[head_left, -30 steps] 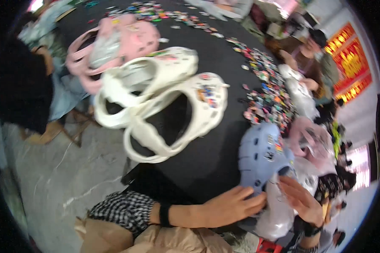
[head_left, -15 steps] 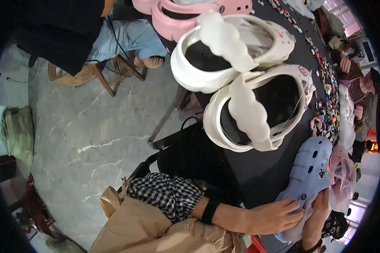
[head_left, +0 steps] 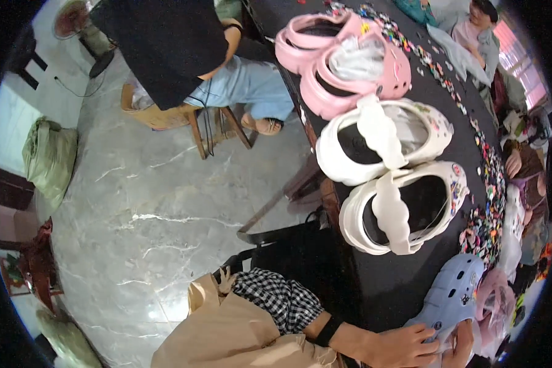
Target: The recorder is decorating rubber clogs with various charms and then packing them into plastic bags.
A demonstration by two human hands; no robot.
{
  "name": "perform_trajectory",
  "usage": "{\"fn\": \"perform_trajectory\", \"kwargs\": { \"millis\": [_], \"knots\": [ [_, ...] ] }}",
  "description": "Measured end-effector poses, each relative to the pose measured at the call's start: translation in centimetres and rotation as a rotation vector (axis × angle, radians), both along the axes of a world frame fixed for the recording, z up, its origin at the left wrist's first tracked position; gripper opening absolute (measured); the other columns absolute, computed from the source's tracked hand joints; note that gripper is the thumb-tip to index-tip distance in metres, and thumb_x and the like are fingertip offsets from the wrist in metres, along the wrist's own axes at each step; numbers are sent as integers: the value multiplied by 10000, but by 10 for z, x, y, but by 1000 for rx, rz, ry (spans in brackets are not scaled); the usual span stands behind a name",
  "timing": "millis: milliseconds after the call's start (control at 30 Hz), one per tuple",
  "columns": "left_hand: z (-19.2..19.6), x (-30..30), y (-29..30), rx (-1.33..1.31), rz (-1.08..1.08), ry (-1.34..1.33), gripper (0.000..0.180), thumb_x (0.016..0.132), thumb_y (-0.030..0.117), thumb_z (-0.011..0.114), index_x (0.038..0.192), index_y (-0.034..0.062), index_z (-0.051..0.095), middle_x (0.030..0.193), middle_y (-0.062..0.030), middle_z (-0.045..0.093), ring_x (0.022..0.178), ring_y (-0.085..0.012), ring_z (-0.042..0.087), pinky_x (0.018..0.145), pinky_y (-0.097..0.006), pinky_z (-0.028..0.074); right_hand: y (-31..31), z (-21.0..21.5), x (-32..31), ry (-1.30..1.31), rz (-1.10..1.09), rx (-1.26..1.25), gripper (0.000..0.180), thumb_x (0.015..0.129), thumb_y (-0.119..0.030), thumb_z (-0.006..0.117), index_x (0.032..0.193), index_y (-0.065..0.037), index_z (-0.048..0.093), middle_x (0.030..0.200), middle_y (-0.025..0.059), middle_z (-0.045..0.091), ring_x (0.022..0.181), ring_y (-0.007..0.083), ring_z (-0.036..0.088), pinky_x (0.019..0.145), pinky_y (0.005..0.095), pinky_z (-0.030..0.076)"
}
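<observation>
A light blue clog [head_left: 454,288] with small charms on its upper rests at the near right of the black table, toe pointing away from me. My left hand [head_left: 408,348] grips it by the heel side, fingers bent over the edge. At the clog's opening, beside some pale plastic film, my right hand [head_left: 461,346] has hold of it too; part of that hand is hidden. Farther up the table stand two white clogs, a near one [head_left: 349,218] and a far one [head_left: 331,156], with scalloped straps. Pink clogs [head_left: 322,92], one stuffed with clear plastic, are beyond them.
Many small colourful charms [head_left: 487,175] are strewn in a strip along the black table [head_left: 374,282]. A pink clog in plastic [head_left: 495,297] lies right of the blue one. A seated person in black [head_left: 165,49] is at the far left; other people sit across the table.
The view has shifted, so the clogs now appear lower and more of the pink pair shows. Both my hands stay on the blue clog.
</observation>
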State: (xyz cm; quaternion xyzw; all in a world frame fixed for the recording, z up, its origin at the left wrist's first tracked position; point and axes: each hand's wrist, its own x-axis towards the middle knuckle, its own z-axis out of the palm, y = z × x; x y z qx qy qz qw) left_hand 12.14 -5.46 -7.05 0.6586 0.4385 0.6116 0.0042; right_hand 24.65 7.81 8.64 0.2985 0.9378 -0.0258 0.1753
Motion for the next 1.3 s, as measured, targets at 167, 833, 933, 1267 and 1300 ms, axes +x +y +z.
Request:
{"fn": "perform_trajectory", "kwargs": {
  "millis": [167,833,933,1267,1300],
  "knots": [
    [10,2,5,58,115,34,312,883,352,624,1011,70,662,990,-69,614,897,-289,601,679,-411,506,-30,31,-2,268,27,-94,405,997,-172,548,1338,46,567,1401,266,531,1307,439,494,1098,463,384],
    [-2,-13,20,20,-170,-52,689,975,438,606,1487,41,373,858,-122,589,747,-316,614,593,-411,465,-5,15,-22,55,470,-204,367,876,46,514,1240,71,561,1219,299,596,1106,474,586,944,493,496],
    [3,-18,18,55,-170,-64,628,983,426,601,1446,37,435,847,-128,586,748,-305,603,610,-394,466,13,2,-23,-14,554,-75,312,855,20,523,1158,60,580,1128,273,600,1036,442,596,896,471,511],
    [2,-4,3,21,-120,263,324,977,278,590,1100,-18,633,892,-127,586,778,-263,574,659,-350,483,25,-41,-21,-194,538,293,179,837,-96,549,996,-36,608,993,182,569,938,333,589,811,418,508],
    [11,-4,6,116,-48,268,302,964,278,603,1045,-11,638,891,-125,585,783,-259,575,658,-347,482,21,-37,-23,-206,484,255,211,828,-62,546,1024,-13,607,1013,211,573,949,353,594,832,433,512]
  ]
}}
